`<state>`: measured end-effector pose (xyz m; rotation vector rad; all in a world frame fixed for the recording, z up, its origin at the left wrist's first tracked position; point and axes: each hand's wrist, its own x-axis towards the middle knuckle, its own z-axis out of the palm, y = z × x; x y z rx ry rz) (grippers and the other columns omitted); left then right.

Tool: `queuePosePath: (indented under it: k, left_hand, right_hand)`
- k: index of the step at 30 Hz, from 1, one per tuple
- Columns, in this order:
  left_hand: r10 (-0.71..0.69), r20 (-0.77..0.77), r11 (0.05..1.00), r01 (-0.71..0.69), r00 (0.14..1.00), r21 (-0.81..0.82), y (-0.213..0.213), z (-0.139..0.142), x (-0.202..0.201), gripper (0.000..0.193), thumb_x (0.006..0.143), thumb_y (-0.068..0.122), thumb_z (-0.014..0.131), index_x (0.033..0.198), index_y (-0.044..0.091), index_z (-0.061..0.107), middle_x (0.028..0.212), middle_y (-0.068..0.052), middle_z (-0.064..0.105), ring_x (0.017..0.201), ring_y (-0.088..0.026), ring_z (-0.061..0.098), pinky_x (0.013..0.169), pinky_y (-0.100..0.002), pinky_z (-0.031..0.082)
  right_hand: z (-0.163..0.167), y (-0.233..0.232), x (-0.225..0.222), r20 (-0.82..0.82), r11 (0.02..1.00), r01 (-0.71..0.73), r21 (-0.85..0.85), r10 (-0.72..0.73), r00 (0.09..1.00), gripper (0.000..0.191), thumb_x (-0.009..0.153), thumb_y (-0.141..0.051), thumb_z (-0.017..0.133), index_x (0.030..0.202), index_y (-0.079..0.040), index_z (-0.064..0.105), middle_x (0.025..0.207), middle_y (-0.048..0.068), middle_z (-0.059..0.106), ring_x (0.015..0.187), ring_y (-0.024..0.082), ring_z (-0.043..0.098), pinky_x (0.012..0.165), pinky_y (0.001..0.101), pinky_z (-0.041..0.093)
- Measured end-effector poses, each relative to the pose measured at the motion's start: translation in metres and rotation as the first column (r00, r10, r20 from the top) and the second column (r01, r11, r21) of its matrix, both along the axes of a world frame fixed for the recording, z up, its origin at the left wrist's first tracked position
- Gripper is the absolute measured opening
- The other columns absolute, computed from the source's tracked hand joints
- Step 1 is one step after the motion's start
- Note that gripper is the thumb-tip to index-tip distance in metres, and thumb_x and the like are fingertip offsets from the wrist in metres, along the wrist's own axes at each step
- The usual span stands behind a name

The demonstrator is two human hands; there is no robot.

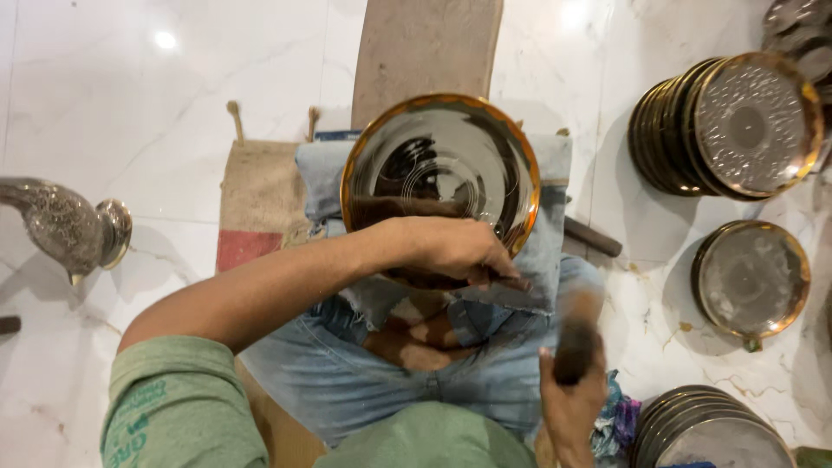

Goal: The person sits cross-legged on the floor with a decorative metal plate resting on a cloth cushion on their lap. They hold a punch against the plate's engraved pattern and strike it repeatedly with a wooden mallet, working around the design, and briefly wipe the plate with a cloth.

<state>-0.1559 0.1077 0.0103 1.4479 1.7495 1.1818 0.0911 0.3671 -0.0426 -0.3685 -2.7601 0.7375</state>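
A round shiny metal plate (440, 165) with a golden rim rests on blue denim cloth across my lap. My left hand (451, 250) lies on the plate's near edge, its fingers closed around a thin dark metal tool whose tip points right. My right hand (570, 399) sits lower right, gripping a dark wooden-handled hammer (578, 334) that is blurred and raised above my knee, just right of the tool.
A stack of gold-rimmed embossed plates (728, 126) leans at the upper right, a single plate (751, 277) lies below it, another stack (706, 429) at the bottom right. A silver ornate piece (69, 227) sits at left. A burlap sack (260, 199) and a wooden block (425, 48) lie ahead on white marble floor.
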Motion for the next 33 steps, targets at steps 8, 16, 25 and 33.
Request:
queuePosePath:
  k: [8, 16, 25, 33]
  left_hand:
    - [-0.117, -0.010, 0.970, 0.112, 0.993, -0.217, 0.004, 0.013, -0.009, 0.048, 0.083, 0.007, 0.075, 0.130, 0.011, 0.068, 0.096, -0.011, 0.078, 0.085, -0.026, 0.074, 0.077, -0.041, 0.055]
    - [0.096, 0.000, 0.985, -0.095, 0.995, -0.143, -0.002, -0.001, -0.011, 0.054, 0.086, 0.017, 0.078, 0.135, 0.006, 0.061, 0.108, -0.013, 0.077, 0.099, -0.029, 0.074, 0.087, -0.043, 0.055]
    - [0.048, -0.009, 0.995, -0.049, 0.999, -0.085, -0.001, 0.006, -0.012, 0.051, 0.087, 0.012, 0.074, 0.136, 0.008, 0.062, 0.112, -0.012, 0.076, 0.099, -0.030, 0.073, 0.084, -0.044, 0.055]
    - [0.268, 0.063, 0.959, -0.260, 0.961, -0.113, -0.019, 0.026, 0.002, 0.047, 0.084, 0.006, 0.073, 0.131, 0.006, 0.066, 0.107, -0.014, 0.078, 0.097, -0.029, 0.075, 0.086, -0.042, 0.056]
  right_hand:
    - [0.001, -0.008, 0.010, 0.111, 0.986, 0.112, 0.127, -0.127, 0.986, 0.080, 0.080, -0.028, 0.083, 0.151, -0.011, 0.049, 0.116, 0.026, 0.072, 0.101, 0.043, 0.071, 0.088, 0.0487, 0.057]
    - [0.031, -0.025, -0.007, 0.288, 0.914, 0.218, -0.341, -0.119, 0.950, 0.104, 0.072, -0.013, 0.086, 0.159, -0.006, 0.029, 0.099, 0.017, 0.072, 0.085, 0.026, 0.071, 0.078, 0.0358, 0.057]
    - [0.048, -0.012, -0.028, 0.106, 0.966, -0.032, -0.257, 0.061, 0.992, 0.095, 0.080, 0.001, 0.085, 0.155, -0.012, 0.027, 0.105, 0.020, 0.067, 0.089, 0.027, 0.071, 0.076, 0.0401, 0.060]
    - [0.062, -0.002, -0.061, 0.426, 0.966, 0.048, -0.255, 0.068, 0.902, 0.093, 0.080, -0.009, 0.080, 0.159, -0.017, 0.031, 0.100, 0.015, 0.070, 0.081, 0.027, 0.074, 0.073, 0.0395, 0.062]
